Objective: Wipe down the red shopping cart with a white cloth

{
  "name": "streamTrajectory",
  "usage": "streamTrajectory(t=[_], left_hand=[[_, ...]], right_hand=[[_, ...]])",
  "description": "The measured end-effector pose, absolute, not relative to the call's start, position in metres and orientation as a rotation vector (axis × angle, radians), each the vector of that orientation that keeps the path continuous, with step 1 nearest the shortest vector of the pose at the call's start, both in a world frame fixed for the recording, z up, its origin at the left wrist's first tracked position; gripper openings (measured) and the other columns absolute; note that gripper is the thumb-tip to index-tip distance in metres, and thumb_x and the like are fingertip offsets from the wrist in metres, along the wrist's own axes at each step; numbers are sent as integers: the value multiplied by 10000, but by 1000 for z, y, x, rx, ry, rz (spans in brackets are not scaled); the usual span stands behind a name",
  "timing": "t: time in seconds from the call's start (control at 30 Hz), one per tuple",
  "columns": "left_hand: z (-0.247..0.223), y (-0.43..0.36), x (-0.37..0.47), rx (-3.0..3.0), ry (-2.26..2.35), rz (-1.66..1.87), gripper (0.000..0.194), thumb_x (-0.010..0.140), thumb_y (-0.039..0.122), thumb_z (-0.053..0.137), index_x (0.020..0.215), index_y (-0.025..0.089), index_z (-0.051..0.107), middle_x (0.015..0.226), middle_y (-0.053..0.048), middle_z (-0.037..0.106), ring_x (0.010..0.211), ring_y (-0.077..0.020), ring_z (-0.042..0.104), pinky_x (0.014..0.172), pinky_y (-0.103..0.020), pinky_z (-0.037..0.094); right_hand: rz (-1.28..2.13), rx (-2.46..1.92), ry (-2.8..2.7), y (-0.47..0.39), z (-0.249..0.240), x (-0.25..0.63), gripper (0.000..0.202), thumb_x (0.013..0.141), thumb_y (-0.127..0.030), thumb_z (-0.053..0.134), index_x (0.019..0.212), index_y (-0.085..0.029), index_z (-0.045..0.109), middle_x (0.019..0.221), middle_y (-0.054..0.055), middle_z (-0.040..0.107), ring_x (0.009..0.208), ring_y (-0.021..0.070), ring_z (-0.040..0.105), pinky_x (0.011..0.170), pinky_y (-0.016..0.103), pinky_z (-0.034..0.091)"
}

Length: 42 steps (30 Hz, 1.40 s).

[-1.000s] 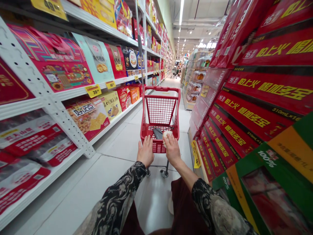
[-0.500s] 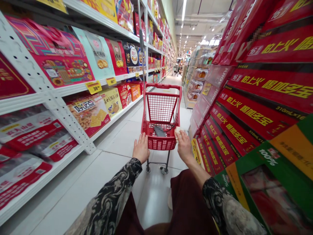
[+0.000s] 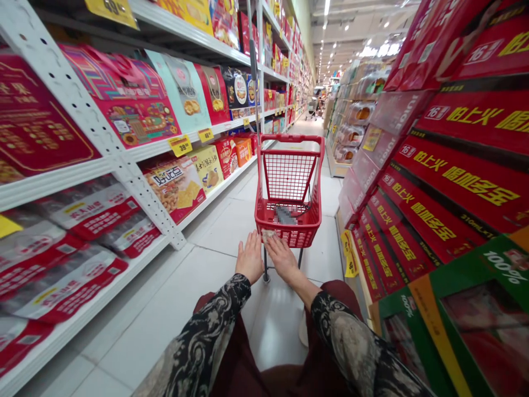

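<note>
A red shopping cart stands straight in front, with a dark grey object and a thin black cord in its basket. Just below the basket's near left corner, my left hand is open, its fingers stretched forward, holding nothing. Close beside it, my right hand reaches toward the basket's near edge. A small pale crumpled cloth is at its fingertips, partly hidden by the fingers.
Shelves of boxed snacks and wrapped bottle packs line the left. Stacked red drink cartons and a green box crowd the right. Farther down the aisle is another cart.
My right hand has moved left with the pale cloth, from the basket's right side to near my left hand. The view has shifted, and the cart appears farther right.
</note>
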<state>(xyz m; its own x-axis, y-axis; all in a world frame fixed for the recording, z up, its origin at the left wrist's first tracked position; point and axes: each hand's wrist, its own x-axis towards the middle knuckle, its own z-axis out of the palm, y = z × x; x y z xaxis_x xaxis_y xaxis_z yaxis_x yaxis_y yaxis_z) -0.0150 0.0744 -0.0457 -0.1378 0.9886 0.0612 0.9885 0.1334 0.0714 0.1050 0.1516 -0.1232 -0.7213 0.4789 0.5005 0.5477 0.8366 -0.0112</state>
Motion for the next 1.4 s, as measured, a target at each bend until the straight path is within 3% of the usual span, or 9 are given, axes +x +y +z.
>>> streamTrajectory(t=[0.13,0.27,0.37,0.63,0.73,0.9,1.17,1.4], left_hand=[[-47,75,-10,2083,2340,173,767,678,132,455,1401,76,203,1510,-150,149,1389,-241,156,1105,-481,191],[-48,80,-9,2086,2402,266,784,679,132,451,1411,87,172,1512,-146,146,1393,-251,138,1106,-503,174],[-47,84,-3,2095,2422,309,798,676,140,456,1413,75,157,1511,-154,139,1394,-256,130,1106,-512,163],[-56,79,19,2266,2265,196,718,725,144,391,1413,80,191,1519,-121,120,1402,-223,89,1117,-512,116],[-59,80,17,2260,2272,196,725,722,138,390,1415,86,186,1520,-118,118,1402,-227,88,1115,-516,117],[-48,89,21,2218,2316,255,782,686,143,435,1416,71,167,1521,-127,105,1400,-244,95,1114,-515,130],[-50,87,41,2370,2192,230,750,698,159,424,1407,62,203,1513,-137,139,1397,-241,117,1113,-524,127],[-51,91,34,2392,2259,219,728,694,144,408,1399,64,241,1509,-121,162,1389,-242,158,1100,-526,178]], right_hand=[[-181,-730,-2464,144,-126,125,404,845,-53,389,1209,-106,557,1294,145,526,1308,224,344,1028,441,336],[-190,-712,-2271,142,-95,138,437,869,-60,340,1269,-122,504,1348,121,475,1362,189,230,1074,428,280],[-191,-759,-2256,148,-84,138,452,869,-53,339,1285,-143,489,1354,112,470,1360,184,234,1078,430,272],[-129,-818,-2443,149,-126,133,431,851,-58,398,1256,-140,522,1310,118,515,1299,222,363,1039,450,341],[-113,-778,-2368,138,-124,146,429,857,-54,367,1244,-139,533,1297,119,528,1318,205,332,1027,434,363],[-139,-911,-2114,139,-95,167,436,887,-66,314,1267,-148,511,1351,104,474,1369,183,204,1083,440,278],[-100,-942,-2354,156,-131,161,410,860,-66,410,1246,-137,531,1308,115,518,1300,211,362,1061,437,315],[-98,-877,-2168,135,-127,182,455,863,-59,353,1284,-163,491,1336,111,490,1351,187,262,1053,437,324]])
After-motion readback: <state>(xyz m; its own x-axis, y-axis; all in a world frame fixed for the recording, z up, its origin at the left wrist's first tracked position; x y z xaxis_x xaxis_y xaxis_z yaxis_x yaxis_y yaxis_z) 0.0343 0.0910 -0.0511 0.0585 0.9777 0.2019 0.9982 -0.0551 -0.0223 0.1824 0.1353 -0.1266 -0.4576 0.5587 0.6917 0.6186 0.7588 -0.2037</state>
